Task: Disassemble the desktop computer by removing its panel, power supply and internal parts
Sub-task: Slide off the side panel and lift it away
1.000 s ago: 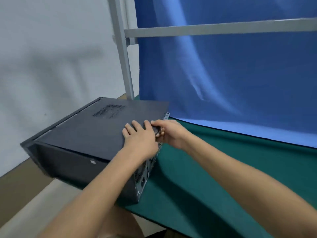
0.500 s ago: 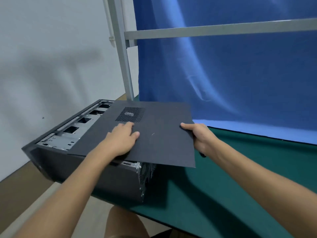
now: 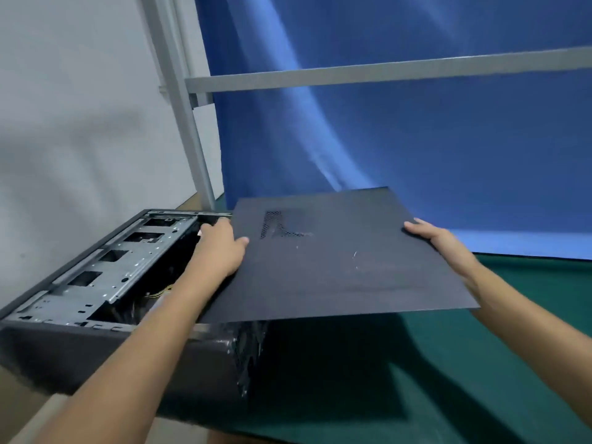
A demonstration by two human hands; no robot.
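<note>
Both hands hold the panel (image 3: 336, 261) from opposite sides. The left hand (image 3: 221, 248) grips its left edge with the thumb on top. The right hand (image 3: 439, 241) grips its right edge, thumb on top, fingers hidden beneath.

A blue cloth (image 3: 416, 139) hangs across the far side, with a grey frame (image 3: 384, 72) in front of it and a pale wall (image 3: 64, 107) to the left. The green table (image 3: 480, 363) fills the near right.

The case (image 3: 96, 347) lies at the table's left end with its top open. It shows a grey metal cage (image 3: 128, 267) on the left and a dark interior with yellow wires (image 3: 160, 291). The panel is held about level, off the case. Its near left corner is over the case's right end and the rest is over the table. A mesh vent (image 3: 275, 224) sits in its far left part, and pale scratches (image 3: 355, 256) mark the middle.
</note>
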